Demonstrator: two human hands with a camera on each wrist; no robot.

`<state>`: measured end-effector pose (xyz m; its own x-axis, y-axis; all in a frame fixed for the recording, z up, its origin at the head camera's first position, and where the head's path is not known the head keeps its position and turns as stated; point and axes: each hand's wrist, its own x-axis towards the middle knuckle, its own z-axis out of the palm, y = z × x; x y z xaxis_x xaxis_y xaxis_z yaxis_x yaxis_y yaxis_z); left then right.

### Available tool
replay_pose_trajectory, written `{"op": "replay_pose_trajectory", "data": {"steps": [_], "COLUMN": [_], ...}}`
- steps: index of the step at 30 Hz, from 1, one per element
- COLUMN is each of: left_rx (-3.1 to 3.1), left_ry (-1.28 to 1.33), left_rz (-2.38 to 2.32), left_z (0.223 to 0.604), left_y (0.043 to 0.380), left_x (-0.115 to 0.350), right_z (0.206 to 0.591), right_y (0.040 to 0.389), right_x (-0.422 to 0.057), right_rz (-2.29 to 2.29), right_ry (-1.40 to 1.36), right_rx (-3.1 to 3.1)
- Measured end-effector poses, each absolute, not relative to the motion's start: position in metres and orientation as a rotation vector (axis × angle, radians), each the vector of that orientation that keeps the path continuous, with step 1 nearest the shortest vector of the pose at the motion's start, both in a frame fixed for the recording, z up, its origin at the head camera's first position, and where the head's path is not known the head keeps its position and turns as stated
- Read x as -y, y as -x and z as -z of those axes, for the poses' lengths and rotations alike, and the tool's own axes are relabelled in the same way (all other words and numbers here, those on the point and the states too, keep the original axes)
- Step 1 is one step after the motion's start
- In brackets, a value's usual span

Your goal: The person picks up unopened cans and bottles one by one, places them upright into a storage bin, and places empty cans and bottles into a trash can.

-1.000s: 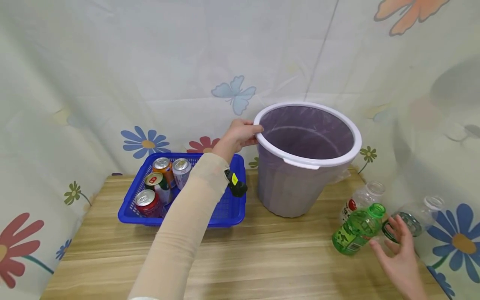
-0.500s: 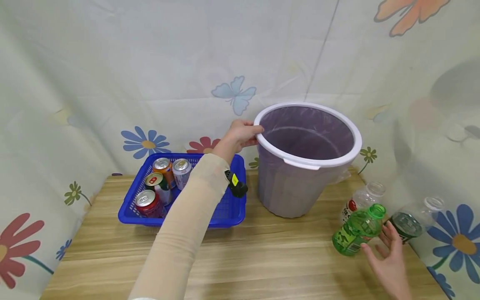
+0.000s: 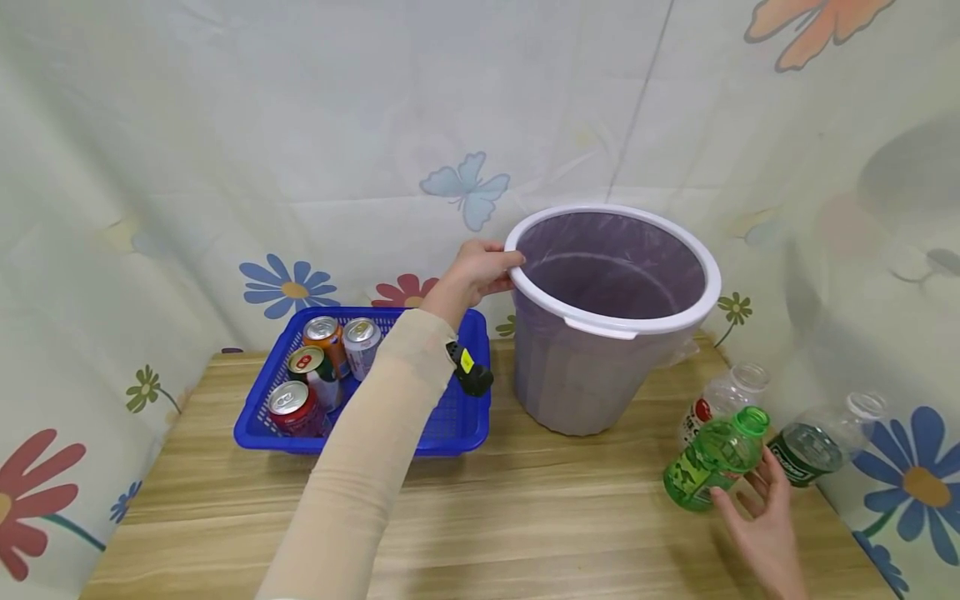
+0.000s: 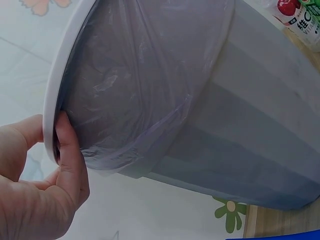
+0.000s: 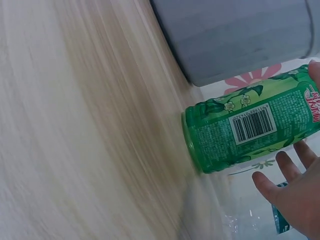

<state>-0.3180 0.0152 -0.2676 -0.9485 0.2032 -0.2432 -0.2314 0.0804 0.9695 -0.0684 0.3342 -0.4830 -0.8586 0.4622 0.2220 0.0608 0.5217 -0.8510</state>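
A grey trash can (image 3: 577, 379) with a white rim and a clear plastic liner stands at the back. My left hand (image 3: 480, 272) pinches its rim on the left side, thumb outside and fingers inside in the left wrist view. On the right, a green plastic bottle (image 3: 712, 467) stands upright without a cap. My right hand (image 3: 763, 529) is around the bottle, thumb on one side and fingers on the other. In the right wrist view, the fingers (image 5: 287, 167) are spread and stand apart from the label; whether the thumb touches is unclear.
Behind the green bottle is a clear bottle (image 3: 723, 396) with a red-marked label. Another clear bottle (image 3: 817, 446) with a dark green label stands against the curtain (image 3: 832, 208). A blue basket (image 3: 468, 421) with several drink cans sits left on the wooden table (image 3: 525, 525).
My right hand has moved left, from beside the dark-labelled clear bottle to around the green bottle. My left hand keeps its hold on the trash can's rim.
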Motion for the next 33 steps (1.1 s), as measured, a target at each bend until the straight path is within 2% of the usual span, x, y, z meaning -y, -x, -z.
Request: {"op": "replay_pose_trajectory", "data": {"steps": [18,33], "left_rx": [-2.019,-2.022], "left_ry": [0.036,0.028], "left_rz": [-1.979,-1.972], "left_z": [0.27,0.271], "left_y": [0.319,0.318], "left_x": [-0.015,-0.014], "right_z": [0.484,0.492], "right_y": [0.083,0.09], "right_x": [-0.316,-0.313], "right_rz": [-1.389,-1.395], "right_ry": [0.651,0.72], "right_rx": [2.212,2.214]}}
